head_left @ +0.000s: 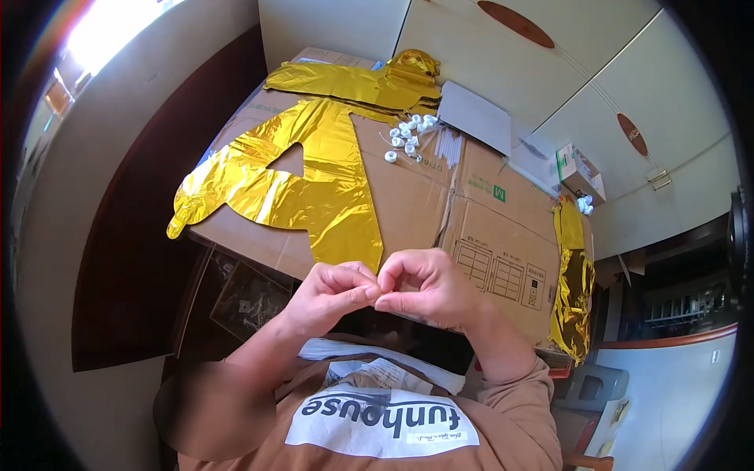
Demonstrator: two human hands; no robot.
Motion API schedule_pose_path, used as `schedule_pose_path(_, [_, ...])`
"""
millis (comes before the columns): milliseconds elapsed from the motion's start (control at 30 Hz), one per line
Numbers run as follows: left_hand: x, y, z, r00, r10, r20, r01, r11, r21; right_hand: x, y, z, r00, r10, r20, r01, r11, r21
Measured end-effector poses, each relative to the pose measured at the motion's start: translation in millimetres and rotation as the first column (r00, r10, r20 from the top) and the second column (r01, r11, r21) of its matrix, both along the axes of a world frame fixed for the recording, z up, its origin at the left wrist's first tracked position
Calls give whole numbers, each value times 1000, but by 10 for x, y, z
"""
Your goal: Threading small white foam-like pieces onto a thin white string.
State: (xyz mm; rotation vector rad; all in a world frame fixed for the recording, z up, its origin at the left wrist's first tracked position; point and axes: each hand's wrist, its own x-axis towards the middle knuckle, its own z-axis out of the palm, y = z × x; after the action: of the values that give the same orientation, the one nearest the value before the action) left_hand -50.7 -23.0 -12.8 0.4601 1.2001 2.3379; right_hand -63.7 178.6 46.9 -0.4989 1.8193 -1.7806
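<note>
My left hand and my right hand meet fingertip to fingertip just off the near edge of the table. Both are closed in a pinch; whatever sits between the fingers is too small or hidden to make out. Right behind them, a flat gold foil balloon shaped like a letter A lies on the cardboard. One leg of it runs down to my hands, which cover its lower corner, so I cannot tell whether they touch it.
Flattened cardboard covers the table. Toward the back lie more gold foil balloons, small white ribbon rolls, white straws and a grey flat panel. Another gold foil piece hangs at the right edge, near a small open box.
</note>
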Motion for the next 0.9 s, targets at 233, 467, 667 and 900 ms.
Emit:
schedule_pose_path(233, [-334,-118,41,918,-78,389,75,997,24,-374,-78,113,997,57,51,-57,998,10])
schedule_pose_path(467, [-530,-247,154,929,238,283,-237,971,-37,-1926,-46,-199,960,-122,-252,184,953,242])
schedule_pose_path(667, [-328,-440,-75,959,249,137,-240,967,-79,-3108,-21,-718,879,-74,-470,396,662,636])
schedule_pose_path(900, [-29,-568,-21,953,293,80,-280,950,-138,-3179,-69,-723,879,-54,-473,426,533,731])
